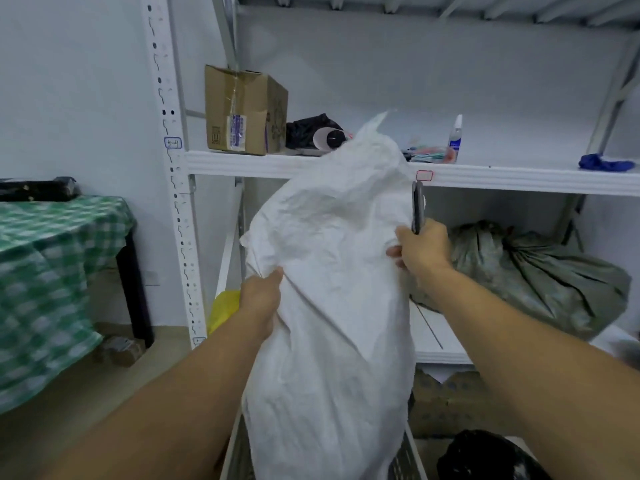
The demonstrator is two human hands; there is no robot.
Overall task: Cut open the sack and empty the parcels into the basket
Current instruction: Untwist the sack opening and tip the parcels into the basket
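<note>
The sack (332,271) hangs mid-scene, upended, its lower end in the basket (408,459) at the near edge. Left hand (259,296) bunches fabric w/ curled fingers. Right hand (420,247) pinches the sack and clasps a dark cutter (417,206). Cut prob. done. No parcels visible, so emptying likely unfinished.

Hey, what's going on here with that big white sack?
A person holds a white sack up in front of a shelf, over what looks like a grey basket. The left hand grips one side of it. The right hand grips the other side while also holding a dark cutter pointing up. No cut in the sack is visible.
</note>
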